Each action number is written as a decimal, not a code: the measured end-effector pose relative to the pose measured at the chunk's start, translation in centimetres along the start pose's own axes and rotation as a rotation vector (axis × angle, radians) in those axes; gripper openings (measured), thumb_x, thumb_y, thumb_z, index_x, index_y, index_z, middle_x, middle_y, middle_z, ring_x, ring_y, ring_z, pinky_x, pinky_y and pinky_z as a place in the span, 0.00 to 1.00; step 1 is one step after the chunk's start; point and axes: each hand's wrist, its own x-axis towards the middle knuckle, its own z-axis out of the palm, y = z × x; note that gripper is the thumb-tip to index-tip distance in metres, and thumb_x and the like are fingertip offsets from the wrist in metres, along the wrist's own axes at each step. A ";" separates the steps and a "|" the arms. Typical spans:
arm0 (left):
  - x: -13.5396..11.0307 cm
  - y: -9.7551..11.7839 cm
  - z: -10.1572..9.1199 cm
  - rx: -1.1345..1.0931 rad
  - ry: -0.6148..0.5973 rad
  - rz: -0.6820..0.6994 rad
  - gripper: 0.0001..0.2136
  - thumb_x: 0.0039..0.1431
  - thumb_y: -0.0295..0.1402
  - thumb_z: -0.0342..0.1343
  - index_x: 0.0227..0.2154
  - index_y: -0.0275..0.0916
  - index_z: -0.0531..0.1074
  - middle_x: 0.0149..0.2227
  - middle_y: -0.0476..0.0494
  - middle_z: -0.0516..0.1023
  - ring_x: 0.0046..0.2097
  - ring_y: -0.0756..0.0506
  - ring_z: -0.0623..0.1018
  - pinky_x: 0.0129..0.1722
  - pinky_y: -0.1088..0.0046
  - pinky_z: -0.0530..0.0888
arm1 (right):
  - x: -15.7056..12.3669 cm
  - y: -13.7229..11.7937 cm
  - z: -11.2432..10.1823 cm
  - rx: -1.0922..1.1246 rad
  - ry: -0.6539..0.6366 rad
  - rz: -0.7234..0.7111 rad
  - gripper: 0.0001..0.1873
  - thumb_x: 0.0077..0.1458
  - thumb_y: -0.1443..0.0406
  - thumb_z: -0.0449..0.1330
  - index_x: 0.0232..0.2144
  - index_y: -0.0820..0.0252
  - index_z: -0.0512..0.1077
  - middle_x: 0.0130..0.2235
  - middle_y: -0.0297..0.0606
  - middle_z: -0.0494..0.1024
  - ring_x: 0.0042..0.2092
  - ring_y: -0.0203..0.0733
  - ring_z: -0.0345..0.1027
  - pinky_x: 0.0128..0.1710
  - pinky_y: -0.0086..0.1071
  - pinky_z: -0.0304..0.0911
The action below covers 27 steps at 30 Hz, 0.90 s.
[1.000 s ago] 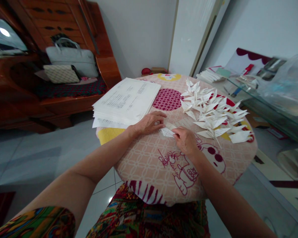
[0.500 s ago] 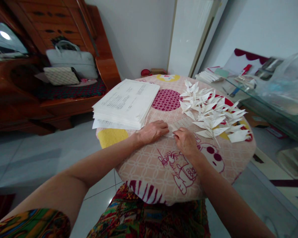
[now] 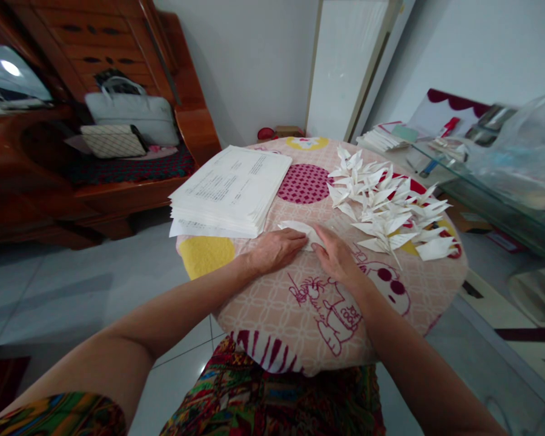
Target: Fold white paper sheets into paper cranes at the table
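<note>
A small folded piece of white paper (image 3: 298,226) lies on the round table in front of me, partly covered by my fingers. My left hand (image 3: 278,249) rests flat over its near left part, fingers stretched out and pointing right. At its right edge is my right hand (image 3: 336,253), with the thumb apart from the stretched fingers and touching the paper. To the right lies a heap of folded white paper pieces (image 3: 381,200) with pointed ends. A thick stack of printed paper sheets (image 3: 231,188) sits to the left.
A patterned cloth (image 3: 272,309) covers the round table. On the right, a glass-topped stand (image 3: 476,181) holds a plastic bag (image 3: 522,151) and small items. A wooden bench (image 3: 200,133) with a grey handbag (image 3: 134,115) stands at the left. A white door (image 3: 340,66) is behind.
The right hand has gone from a pinch to stretched fingers with the thumb apart. The left hand has shifted slightly left and nearer, and more of the folded paper shows above it.
</note>
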 end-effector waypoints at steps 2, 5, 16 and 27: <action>0.0 0.0 0.0 0.018 0.001 0.011 0.13 0.67 0.27 0.47 0.47 0.36 0.75 0.48 0.37 0.80 0.49 0.43 0.80 0.50 0.64 0.77 | -0.2 0.2 0.5 -0.001 -0.030 -0.010 0.28 0.62 0.66 0.50 0.63 0.67 0.63 0.62 0.55 0.70 0.63 0.53 0.63 0.64 0.49 0.58; 0.0 -0.1 0.2 0.020 0.016 0.014 0.13 0.67 0.28 0.47 0.48 0.36 0.74 0.48 0.38 0.80 0.48 0.43 0.80 0.49 0.64 0.77 | -0.4 0.3 0.7 -0.004 -0.046 -0.011 0.28 0.61 0.66 0.51 0.62 0.68 0.65 0.63 0.56 0.69 0.65 0.54 0.61 0.65 0.50 0.56; 0.0 -0.5 0.7 0.021 0.037 0.063 0.13 0.67 0.27 0.48 0.47 0.34 0.75 0.50 0.37 0.79 0.49 0.42 0.80 0.50 0.64 0.77 | 0.7 1.0 -0.5 0.119 -0.061 0.022 0.28 0.62 0.63 0.52 0.64 0.63 0.65 0.62 0.52 0.71 0.63 0.52 0.65 0.63 0.50 0.60; -0.2 -0.7 0.9 -0.069 0.088 0.012 0.10 0.65 0.27 0.51 0.40 0.35 0.79 0.41 0.39 0.81 0.43 0.44 0.79 0.44 0.68 0.76 | 1.0 0.1 -0.8 -0.056 0.123 0.149 0.11 0.57 0.61 0.60 0.37 0.63 0.78 0.37 0.47 0.81 0.41 0.50 0.73 0.44 0.40 0.66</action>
